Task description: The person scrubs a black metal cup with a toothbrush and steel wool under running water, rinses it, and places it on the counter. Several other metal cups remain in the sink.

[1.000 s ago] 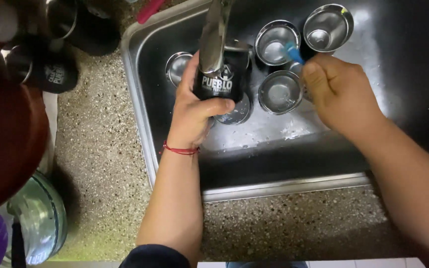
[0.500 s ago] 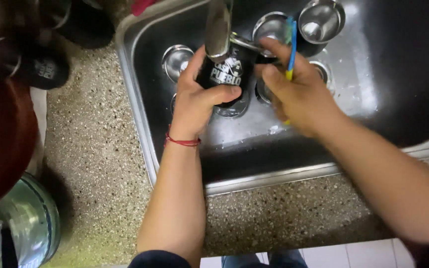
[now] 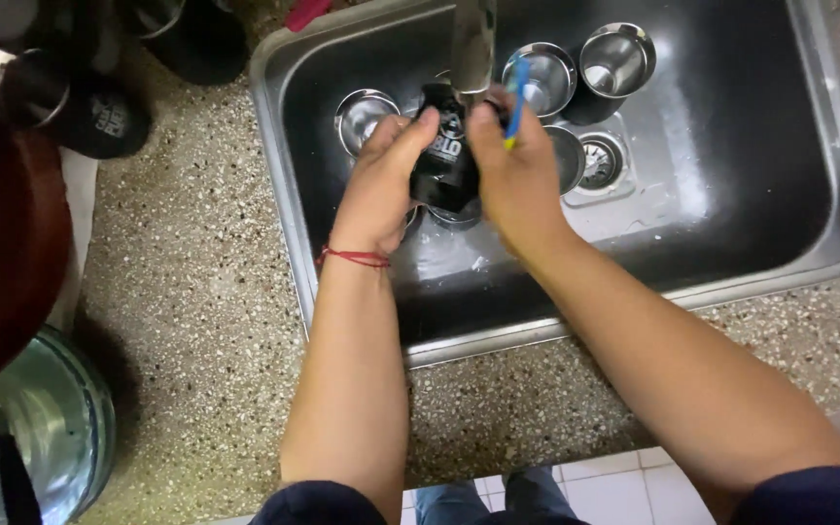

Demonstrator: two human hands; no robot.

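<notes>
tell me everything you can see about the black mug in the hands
The black mug is dark and glossy, with white print on its side that the fingers partly cover. It is held over the steel sink, directly under the metal tap, so its rim is hidden and its tilt is hard to judge. The left hand wraps its left side, thumb across the front; the right hand grips the right side while also holding a blue and yellow brush. Steel cups sit in the sink around it.

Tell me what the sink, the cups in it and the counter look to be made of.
Sink: stainless steel by the look, brushed grey with soft glare and a rolled rim.
Cups: polished metal, probably steel, with mirror-bright insides.
Counter: speckled stone, likely granite or terrazzo, with pale and dark flecks and a dull finish.
</notes>
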